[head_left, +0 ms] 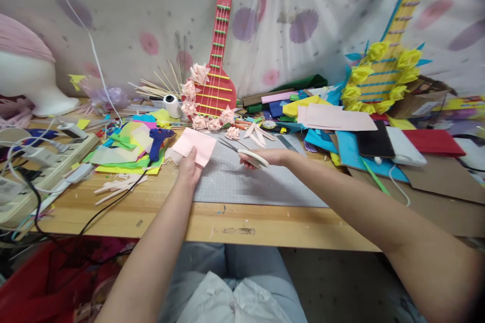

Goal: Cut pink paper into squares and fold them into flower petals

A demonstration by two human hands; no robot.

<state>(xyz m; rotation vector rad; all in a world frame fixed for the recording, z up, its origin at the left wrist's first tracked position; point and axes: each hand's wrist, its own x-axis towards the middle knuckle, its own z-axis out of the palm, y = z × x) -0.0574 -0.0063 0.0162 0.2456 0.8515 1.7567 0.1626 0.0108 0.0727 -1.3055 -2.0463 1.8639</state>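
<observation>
My left hand [188, 169] pinches a pale pink sheet [200, 144], paper or thin felt, above the left part of the grey cutting mat [227, 189]. White-handled scissors [254, 159] are in my right hand [248, 164], their blades pointing left toward the sheet but apart from it. Just behind the hands lie a small pink folded flower [232, 133] and some pink petal-shaped pieces [259, 133]. Against the curtain leans a red cardboard guitar [217, 81], pink flowers along its lower left edge.
A blue glue gun [159, 144] rests on coloured sheets at the left, its black cord crossing the table. Farther left is a power strip [49, 171] with cables. Stacked felt and a yellow guitar [382, 81] occupy the right side.
</observation>
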